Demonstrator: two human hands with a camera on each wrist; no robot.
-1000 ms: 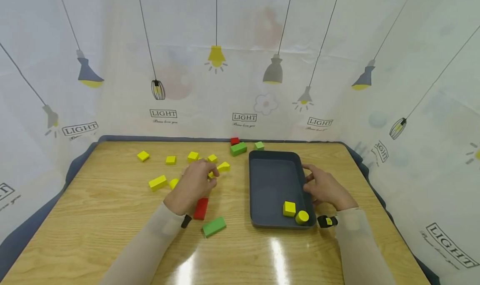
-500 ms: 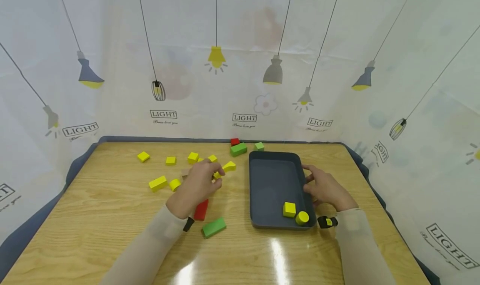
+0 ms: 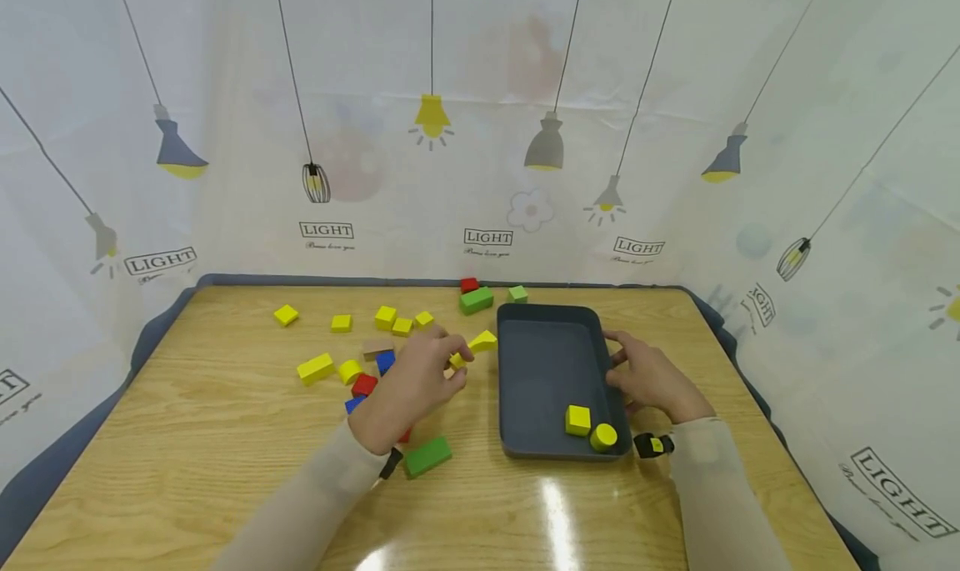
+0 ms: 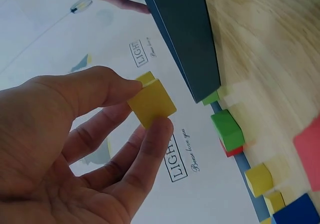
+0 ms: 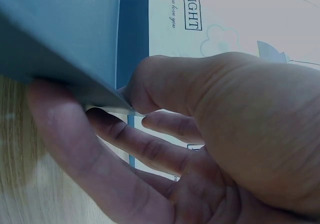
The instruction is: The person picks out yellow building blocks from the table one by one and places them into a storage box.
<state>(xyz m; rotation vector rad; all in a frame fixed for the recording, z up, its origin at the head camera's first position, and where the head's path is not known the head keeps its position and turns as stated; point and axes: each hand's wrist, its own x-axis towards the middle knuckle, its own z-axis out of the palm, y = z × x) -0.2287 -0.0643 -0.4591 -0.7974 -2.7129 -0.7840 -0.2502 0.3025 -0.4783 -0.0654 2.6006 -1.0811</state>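
Observation:
My left hand (image 3: 416,382) pinches a yellow block (image 4: 152,102) between thumb and fingertips, held up off the table just left of the tray. In the head view the fingers cover part of this block; its free end points toward the tray's left rim. The dark grey tray (image 3: 551,358) lies lengthwise away from me. At its right wall, my right hand (image 3: 654,381) grips the rim, thumb on top and fingers along the outside. Inside the tray's near right corner sit a yellow cube (image 3: 577,420) and a yellow cylinder (image 3: 603,437).
Several yellow blocks, including a long one (image 3: 316,368) and a curved one (image 3: 349,371), are scattered left. Beside the left hand lie a red block (image 3: 364,385), a blue block (image 3: 385,362) and a wooden block (image 3: 377,349). Green blocks lie in front (image 3: 428,457) and behind (image 3: 476,300).
My left hand has moved right toward the tray, carrying the yellow block and uncovering red, blue and wooden blocks. The right hand and the tray have stayed in place.

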